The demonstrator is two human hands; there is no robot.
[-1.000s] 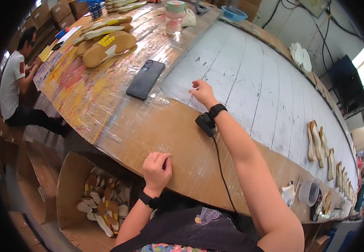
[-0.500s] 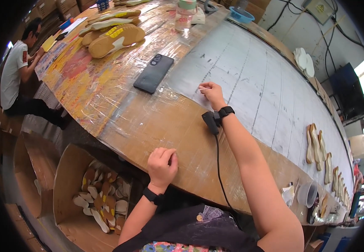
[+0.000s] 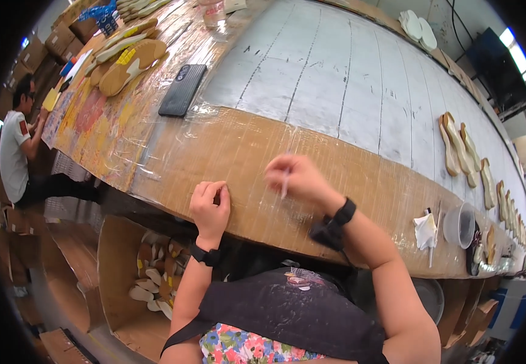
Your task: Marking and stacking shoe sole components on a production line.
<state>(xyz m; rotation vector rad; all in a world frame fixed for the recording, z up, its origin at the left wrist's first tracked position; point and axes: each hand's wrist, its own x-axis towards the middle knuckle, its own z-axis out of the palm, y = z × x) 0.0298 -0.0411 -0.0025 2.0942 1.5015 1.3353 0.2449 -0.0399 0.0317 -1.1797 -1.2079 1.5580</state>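
My right hand [image 3: 296, 181] is over the brown, film-covered near strip of the table [image 3: 360, 176], somewhat smeared by motion. A thin pale stick [image 3: 285, 184] is pinched in its fingers and points down; its exact kind is too blurred to tell. My left hand [image 3: 209, 209] rests at the table's front edge in a loose fist, with nothing showing in it. Beyond it lies a dark phone [image 3: 183, 90], face down. Both wrists wear black bands, and a black device [image 3: 326, 235] is strapped at the right one.
Tan shoe soles [image 3: 130, 64] are piled at the far left; more soles [image 3: 457, 145] line the right. A clear tub [image 3: 458, 225] and a white crumpled tissue [image 3: 425, 230] sit front right. Below left, a cardboard box [image 3: 117, 273] holds soles. A person [image 3: 20, 139] sits at the left.
My right hand has come back from the grey sheet toward me, over the brown strip, with the pale stick. My left hand stays in a fist at the edge. The view has shifted.
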